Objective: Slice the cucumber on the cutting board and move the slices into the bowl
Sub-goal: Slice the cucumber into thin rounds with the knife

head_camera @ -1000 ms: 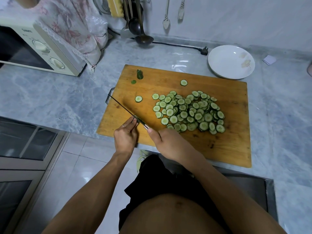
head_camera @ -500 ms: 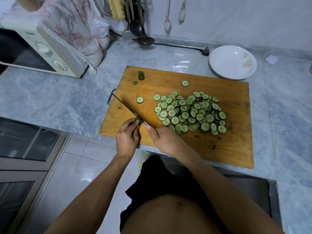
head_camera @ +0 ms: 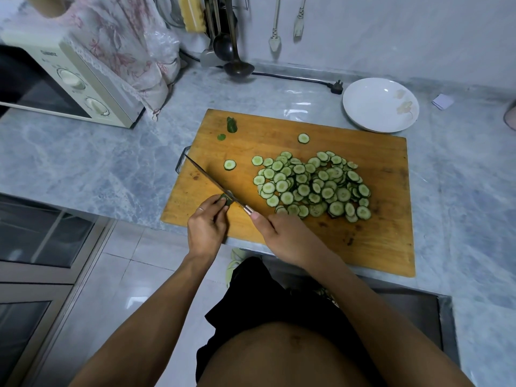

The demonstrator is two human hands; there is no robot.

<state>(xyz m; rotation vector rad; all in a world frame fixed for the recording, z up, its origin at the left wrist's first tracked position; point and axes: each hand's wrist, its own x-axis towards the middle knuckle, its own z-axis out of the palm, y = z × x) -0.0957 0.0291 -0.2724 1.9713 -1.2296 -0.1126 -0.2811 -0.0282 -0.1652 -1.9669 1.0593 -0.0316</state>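
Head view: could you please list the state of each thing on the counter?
Cucumber stub: pinched by left hand.
Knife: gripped by right hand, blade at the stub.
Slices: piled on cutting board.
Bowl: empty.

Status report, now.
Left hand pinches cucumber stub; right hand grips knife. Slices piled on board, bowl empty. Nothing in the way.
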